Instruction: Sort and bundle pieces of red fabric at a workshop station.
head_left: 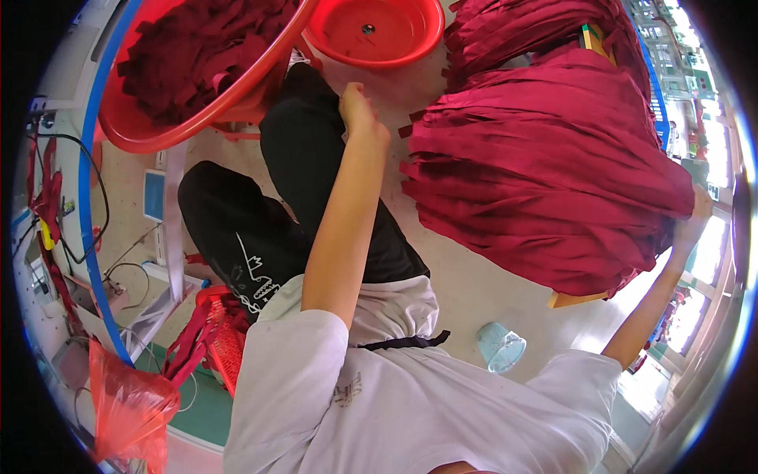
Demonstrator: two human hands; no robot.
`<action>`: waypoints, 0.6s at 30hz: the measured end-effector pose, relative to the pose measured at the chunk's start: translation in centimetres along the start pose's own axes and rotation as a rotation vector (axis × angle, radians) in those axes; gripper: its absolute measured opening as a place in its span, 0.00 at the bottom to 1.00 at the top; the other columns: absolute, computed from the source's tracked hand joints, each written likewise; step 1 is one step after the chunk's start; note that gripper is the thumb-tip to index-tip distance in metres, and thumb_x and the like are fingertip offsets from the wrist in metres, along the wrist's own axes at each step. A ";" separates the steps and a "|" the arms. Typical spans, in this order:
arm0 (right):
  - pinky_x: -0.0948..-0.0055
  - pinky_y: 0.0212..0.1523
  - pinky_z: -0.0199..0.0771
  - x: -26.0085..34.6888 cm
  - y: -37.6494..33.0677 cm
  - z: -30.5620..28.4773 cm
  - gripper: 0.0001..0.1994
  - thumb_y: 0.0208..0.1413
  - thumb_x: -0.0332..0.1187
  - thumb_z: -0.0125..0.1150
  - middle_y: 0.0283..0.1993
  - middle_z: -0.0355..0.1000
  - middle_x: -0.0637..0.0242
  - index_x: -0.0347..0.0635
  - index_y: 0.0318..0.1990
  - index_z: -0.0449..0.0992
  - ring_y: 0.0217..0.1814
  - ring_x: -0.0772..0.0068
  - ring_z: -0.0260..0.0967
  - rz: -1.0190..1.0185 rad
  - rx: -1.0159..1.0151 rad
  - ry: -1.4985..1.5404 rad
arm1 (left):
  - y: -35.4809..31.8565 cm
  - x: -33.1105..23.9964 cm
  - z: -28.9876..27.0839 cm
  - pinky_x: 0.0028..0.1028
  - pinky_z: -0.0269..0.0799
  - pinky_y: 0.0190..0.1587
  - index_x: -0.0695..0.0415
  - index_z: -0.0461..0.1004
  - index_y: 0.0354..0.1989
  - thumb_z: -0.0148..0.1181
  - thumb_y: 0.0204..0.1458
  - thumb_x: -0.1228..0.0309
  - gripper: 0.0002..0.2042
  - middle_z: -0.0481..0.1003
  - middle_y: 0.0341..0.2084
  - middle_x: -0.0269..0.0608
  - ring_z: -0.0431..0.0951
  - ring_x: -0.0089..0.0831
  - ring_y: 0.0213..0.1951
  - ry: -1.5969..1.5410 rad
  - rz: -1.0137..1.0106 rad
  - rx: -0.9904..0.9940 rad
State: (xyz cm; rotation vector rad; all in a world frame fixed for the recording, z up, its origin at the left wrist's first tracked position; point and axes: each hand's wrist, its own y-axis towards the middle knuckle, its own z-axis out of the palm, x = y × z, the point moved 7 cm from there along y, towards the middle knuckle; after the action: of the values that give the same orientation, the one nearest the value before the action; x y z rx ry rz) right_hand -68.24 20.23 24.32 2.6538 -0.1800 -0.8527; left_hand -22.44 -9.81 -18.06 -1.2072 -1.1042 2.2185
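My left hand [362, 114] is over my black-trousered knee, its fingers curled closed. Whatever may be inside them is too small to make out. On the right, a thick bundle of maroon fabric strips [545, 170] hangs in many layers, with loose ends pointing toward my legs. Stretched out to the far right, my right hand [699, 207] grips the outer edge of these strips, its fingers partly hidden by the cloth. Beyond that bundle lies a second heap of maroon strips [513, 28].
A large red basin [170, 136] at upper left holds more maroon strips. Another red basin [379, 35] stands on the floor beyond my knees. Yellow wooden ends [580, 300] stick out under the bundle. A clear bluish bin [501, 346] and a red plastic bag [130, 403] are nearby.
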 end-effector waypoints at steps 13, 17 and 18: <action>0.59 0.57 0.64 7.5 0.8 2.2 0.15 0.54 0.32 0.58 0.47 0.71 0.52 0.34 0.47 0.73 0.53 0.47 0.66 0.013 0.320 0.207 | -0.4 1.0 1.6 0.31 0.68 0.37 0.52 0.65 0.45 0.50 0.54 0.64 0.11 0.75 0.37 0.36 0.76 0.30 0.36 -0.101 -0.042 0.121; 0.58 0.58 0.62 8.3 1.6 2.3 0.16 0.53 0.31 0.58 0.50 0.69 0.51 0.34 0.48 0.72 0.55 0.47 0.65 0.091 0.342 0.199 | -1.2 0.8 2.0 0.29 0.69 0.32 0.52 0.67 0.44 0.49 0.56 0.65 0.09 0.76 0.34 0.37 0.77 0.29 0.32 -0.123 -0.084 0.140; 0.58 0.59 0.62 8.1 1.5 2.6 0.16 0.54 0.31 0.58 0.51 0.69 0.51 0.35 0.49 0.71 0.56 0.47 0.64 0.113 0.402 0.194 | -1.5 0.7 2.1 0.29 0.69 0.31 0.52 0.67 0.43 0.49 0.56 0.65 0.09 0.77 0.33 0.37 0.77 0.28 0.31 -0.126 -0.091 0.154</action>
State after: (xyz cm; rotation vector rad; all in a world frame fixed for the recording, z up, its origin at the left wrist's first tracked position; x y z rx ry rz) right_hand -63.27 16.24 18.52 3.0397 -0.4936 -0.5653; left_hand -24.66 -9.41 -16.57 -0.9468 -0.9933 2.2883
